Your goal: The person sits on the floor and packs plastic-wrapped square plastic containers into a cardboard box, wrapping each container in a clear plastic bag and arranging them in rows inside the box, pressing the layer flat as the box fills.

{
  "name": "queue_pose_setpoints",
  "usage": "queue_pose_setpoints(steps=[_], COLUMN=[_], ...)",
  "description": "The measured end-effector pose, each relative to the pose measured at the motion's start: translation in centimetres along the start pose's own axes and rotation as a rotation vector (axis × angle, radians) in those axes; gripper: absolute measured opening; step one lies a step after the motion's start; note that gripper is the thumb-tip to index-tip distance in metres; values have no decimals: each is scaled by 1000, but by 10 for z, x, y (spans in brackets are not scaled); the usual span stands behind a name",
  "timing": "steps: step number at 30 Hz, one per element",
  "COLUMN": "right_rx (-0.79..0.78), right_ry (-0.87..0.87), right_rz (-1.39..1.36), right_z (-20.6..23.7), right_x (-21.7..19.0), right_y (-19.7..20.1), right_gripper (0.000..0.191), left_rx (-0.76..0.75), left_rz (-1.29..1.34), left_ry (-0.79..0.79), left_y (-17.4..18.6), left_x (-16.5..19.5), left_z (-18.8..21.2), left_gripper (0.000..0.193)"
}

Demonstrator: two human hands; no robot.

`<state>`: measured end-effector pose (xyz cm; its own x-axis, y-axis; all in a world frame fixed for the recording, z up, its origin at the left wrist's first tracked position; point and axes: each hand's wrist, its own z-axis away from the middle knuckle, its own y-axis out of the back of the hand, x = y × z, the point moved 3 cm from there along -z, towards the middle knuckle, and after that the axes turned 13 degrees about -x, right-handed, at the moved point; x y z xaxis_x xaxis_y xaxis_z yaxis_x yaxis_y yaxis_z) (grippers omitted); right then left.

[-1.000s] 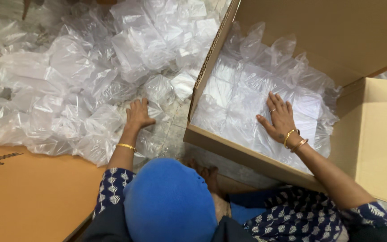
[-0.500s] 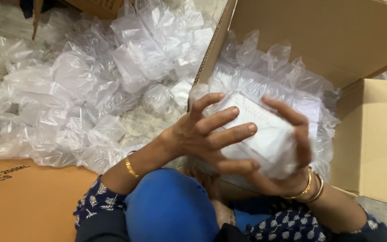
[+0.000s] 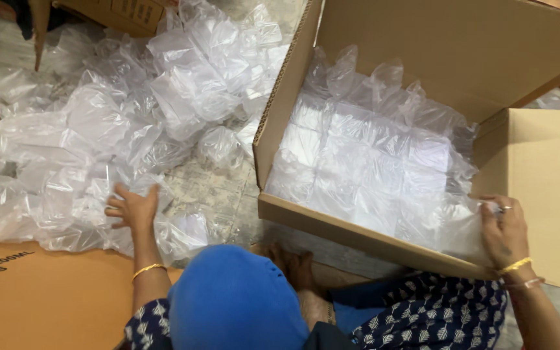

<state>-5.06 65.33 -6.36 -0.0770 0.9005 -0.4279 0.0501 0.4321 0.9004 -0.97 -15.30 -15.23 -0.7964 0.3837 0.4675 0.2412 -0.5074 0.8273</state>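
My left hand [image 3: 131,209] lies with fingers spread on a loose pile of clear plastic-wrapped packets [image 3: 183,97] on the floor, holding nothing. My right hand [image 3: 503,232] is at the near right corner of an open cardboard box [image 3: 358,233], its fingers curled on a clear wrapped packet [image 3: 458,227] that rests in that corner. Several similar packets [image 3: 371,162] line the bottom of the box in rows. Gold bangles show on both wrists.
A flat cardboard sheet [image 3: 40,304] lies at the bottom left. A second cardboard panel [image 3: 546,175] stands at the right of the box. Another carton [image 3: 124,13] sits at the top left. A blue head covering [image 3: 234,298] fills the bottom middle.
Half a second ago both hands held one wrapped packet up close. Now the right hand has it down in the box's near right corner, and the left hand has moved back to the pile.
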Motion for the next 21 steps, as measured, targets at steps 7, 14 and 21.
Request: queue_pose_setpoints(steps=[7,14,21], right_rx=[-314,-671,-569], right_ry=[-84,-330,-20], right_rz=[523,498,471], right_z=[-17,-38,-26], right_x=[-51,-58,-28], right_y=[-1,-10,-60], right_gripper=[65,80,69], left_rx=[-94,77,-92], left_rz=[-351,-474,-247], left_ry=[-54,-127,86], left_y=[-16,-33,-12], left_x=[-9,-7,-23], left_z=[13,30,28], left_gripper=[118,112,126])
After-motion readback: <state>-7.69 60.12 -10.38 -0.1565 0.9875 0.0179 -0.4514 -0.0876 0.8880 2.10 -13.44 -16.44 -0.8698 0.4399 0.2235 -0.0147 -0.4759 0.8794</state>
